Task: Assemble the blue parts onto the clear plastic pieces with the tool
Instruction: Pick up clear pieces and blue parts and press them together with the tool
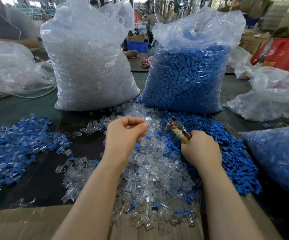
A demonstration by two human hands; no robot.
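Workshop: factory floor behind you, blurred, with a blue crate (pixel 137 46) and cardboard boxes far back.
Table: dark green table (pixel 19 108) under your arms, with a cardboard sheet (pixel 24 222) along the near edge.
Clear pieces: loose heap of clear plastic pieces (pixel 150 179) lies between your forearms and runs up toward the sacks.
Blue parts: loose blue parts (pixel 235 161) are piled to the right of the clear heap, touching it along its edge.
Assembled pile: clear-and-blue assembled pieces (pixel 14 146) are spread on the table to your left, apart from the clear heap.
Left hand: your left hand (pixel 124 134) is raised above the clear heap, fingers curled, thumb and fingertips pinching one small clear piece (pixel 148 118).
Right hand: your right hand (pixel 201 149) is wrapped around the handles of the pliers (pixel 180 130), low over the border of the blue and clear heaps.
Pliers grip: metal head points up and left; you cannot tell whether its grip is apart or together.
Sacks: tall bag of clear pieces (pixel 91 66), labelled SJ-017, stands just beside a tall bag of blue parts (pixel 187 75) behind the heaps.
Right edge: another bag of assembled pieces (pixel 278 156) lies beside the blue pile; a red bag (pixel 284 54) sits farther back.
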